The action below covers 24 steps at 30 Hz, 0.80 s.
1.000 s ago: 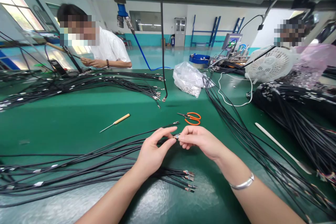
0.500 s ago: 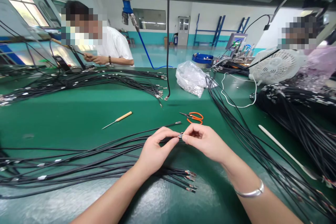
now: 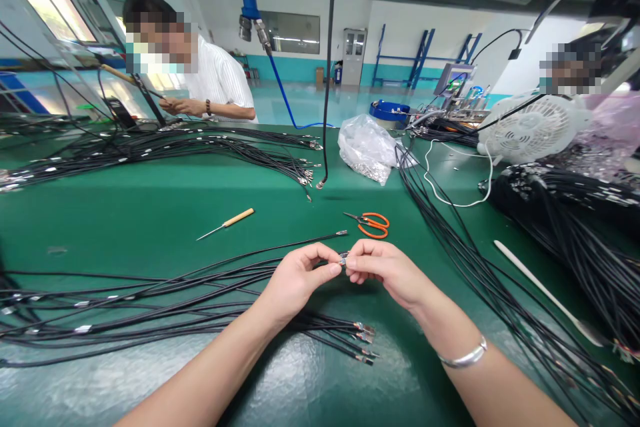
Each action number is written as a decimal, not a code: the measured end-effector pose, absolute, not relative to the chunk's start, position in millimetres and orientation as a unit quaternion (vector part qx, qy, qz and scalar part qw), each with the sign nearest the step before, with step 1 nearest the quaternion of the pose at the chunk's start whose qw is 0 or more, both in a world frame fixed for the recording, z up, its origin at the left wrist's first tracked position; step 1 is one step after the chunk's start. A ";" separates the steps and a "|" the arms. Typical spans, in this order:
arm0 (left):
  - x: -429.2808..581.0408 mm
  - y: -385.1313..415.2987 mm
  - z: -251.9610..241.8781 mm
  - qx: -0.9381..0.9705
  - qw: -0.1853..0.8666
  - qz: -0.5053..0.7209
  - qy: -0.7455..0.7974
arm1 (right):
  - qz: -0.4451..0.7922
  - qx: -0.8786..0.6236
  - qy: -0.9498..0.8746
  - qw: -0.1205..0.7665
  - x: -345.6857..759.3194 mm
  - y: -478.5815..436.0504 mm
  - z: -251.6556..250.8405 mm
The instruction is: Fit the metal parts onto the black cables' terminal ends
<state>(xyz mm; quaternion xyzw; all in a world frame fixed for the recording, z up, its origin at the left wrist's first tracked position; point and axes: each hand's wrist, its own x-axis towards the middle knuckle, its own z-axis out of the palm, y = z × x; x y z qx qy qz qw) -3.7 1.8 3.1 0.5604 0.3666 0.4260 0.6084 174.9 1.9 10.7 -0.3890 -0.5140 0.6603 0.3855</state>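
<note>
My left hand (image 3: pixel 295 280) and my right hand (image 3: pixel 385 270) meet fingertip to fingertip over the green table (image 3: pixel 150 213). Between them they pinch a small metal connector (image 3: pixel 343 259) at the end of a thin black cable. The cable runs left into a bundle of black cables (image 3: pixel 150 307) lying under my left forearm. Several cable ends with metal terminals (image 3: pixel 365 340) lie just below my hands. One single cable end (image 3: pixel 340 234) lies just above my left hand.
Orange-handled scissors (image 3: pixel 373 223) lie just beyond my right hand, a wooden-handled awl (image 3: pixel 227 223) further left. A plastic bag (image 3: pixel 367 147), a white fan (image 3: pixel 530 130) and more black cables (image 3: pixel 500 280) fill the right. A person (image 3: pixel 210 90) works at the far edge.
Both hands stay pinched on the connector and have barely shifted; the view has moved slightly so everything sits a little further right and higher in the picture.
</note>
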 end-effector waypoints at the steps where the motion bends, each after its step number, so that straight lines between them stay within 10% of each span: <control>1: -3.3 2.1 2.3 0.559 0.605 0.429 0.371 | 0.663 -0.390 -0.508 0.386 174.8 2.2 10.7; 24: -4.1 -0.6 11.4 0.616 0.539 0.416 0.397 | 0.418 -0.456 -0.681 0.393 175.0 -9.9 21.8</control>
